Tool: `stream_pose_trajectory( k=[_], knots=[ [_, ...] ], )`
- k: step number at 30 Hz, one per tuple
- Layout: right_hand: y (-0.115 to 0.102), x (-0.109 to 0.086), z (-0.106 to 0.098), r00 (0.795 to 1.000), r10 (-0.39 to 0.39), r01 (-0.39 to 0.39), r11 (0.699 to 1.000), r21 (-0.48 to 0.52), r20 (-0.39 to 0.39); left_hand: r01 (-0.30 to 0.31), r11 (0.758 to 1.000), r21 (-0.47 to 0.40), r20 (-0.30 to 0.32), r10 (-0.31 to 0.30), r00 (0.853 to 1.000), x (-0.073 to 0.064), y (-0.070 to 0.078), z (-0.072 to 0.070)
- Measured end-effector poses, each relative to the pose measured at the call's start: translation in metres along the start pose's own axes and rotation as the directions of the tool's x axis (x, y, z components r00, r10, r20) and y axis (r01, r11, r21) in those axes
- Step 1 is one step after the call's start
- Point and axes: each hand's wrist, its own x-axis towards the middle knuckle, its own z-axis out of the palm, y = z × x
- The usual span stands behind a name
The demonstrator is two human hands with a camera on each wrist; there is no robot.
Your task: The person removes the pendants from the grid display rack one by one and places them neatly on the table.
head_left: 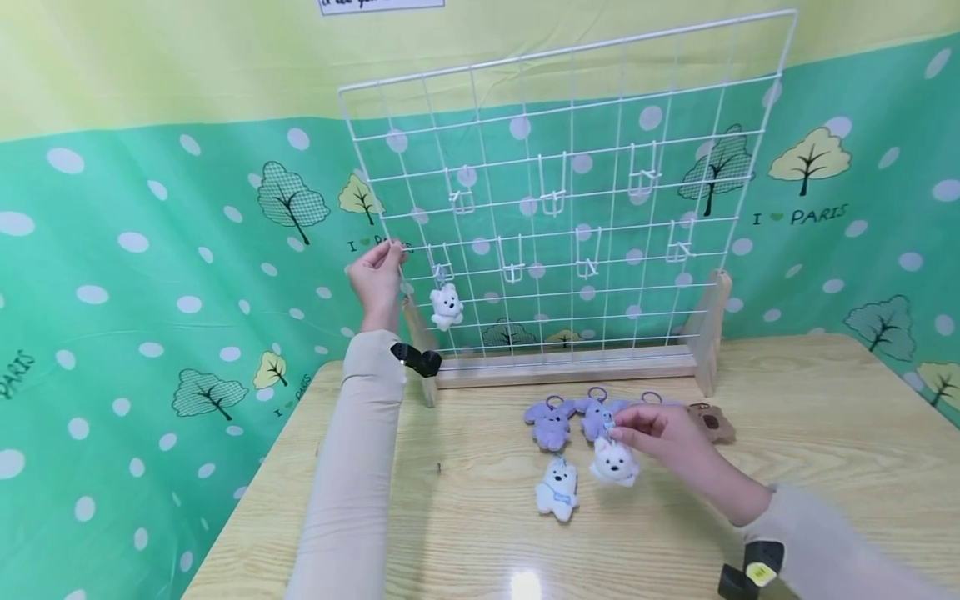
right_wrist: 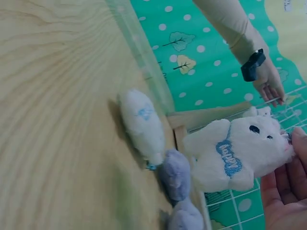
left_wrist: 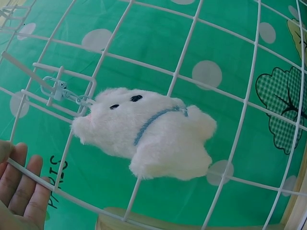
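Observation:
My left hand (head_left: pixel 377 283) grips the left edge of a white wire grid rack (head_left: pixel 572 49), fingers curled at the frame. Close beside it a white plush bear keychain (head_left: pixel 447 307) hangs from a hook; a light-blue clasp (left_wrist: pixel 60 91) joins it to the hook. Over the table, my right hand (head_left: pixel 670 433) pinches a second white plush keychain (head_left: pixel 615 465) near its top, and a blue patch with lettering (right_wrist: pixel 229 158) shows on its body. Another white plush keychain (head_left: pixel 557 490) lies on the table to the left of that hand.
Purple plush keychains (head_left: pixel 551 428) with rings lie in a row before the rack's wooden base (head_left: pixel 570 367), partly behind my right hand. A brown plush (head_left: pixel 716 423) is at the row's right end. Several wire hooks (head_left: pixel 553 200) hang on the grid in two rows.

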Motion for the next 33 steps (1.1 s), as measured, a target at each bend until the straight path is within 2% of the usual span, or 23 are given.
stream_pose_trajectory(
  k=[3,8,13,22,28,33],
  knots=[
    [0.009,-0.005,0.002,0.999,-0.021,0.018,0.999,0.045,0.049,-0.003,1.000,0.002,-0.003,0.003,1.000,0.000,0.000,0.000],
    [0.019,-0.012,0.007,0.992,0.010,-0.022,0.995,0.096,0.126,-0.006,1.000,-0.006,-0.014,0.006,1.000,-0.001,0.000,0.000],
    [0.029,-0.018,0.012,0.988,0.014,-0.034,0.992,0.125,0.156,0.000,1.000,-0.014,-0.013,0.000,1.000,0.000,0.000,0.001],
    [0.042,-0.020,0.017,0.988,0.026,-0.048,0.988,0.147,0.150,-0.007,1.000,-0.007,-0.005,0.007,1.000,-0.001,0.000,0.000],
    [0.052,-0.015,0.017,0.991,0.042,-0.053,0.995,0.085,0.124,-0.009,1.000,0.002,0.000,0.009,1.000,-0.003,0.000,0.000],
    [0.061,-0.008,0.018,0.990,0.115,-0.118,0.993,0.029,0.078,-0.004,1.000,-0.004,-0.003,0.004,1.000,-0.003,0.000,0.000]
  ],
)
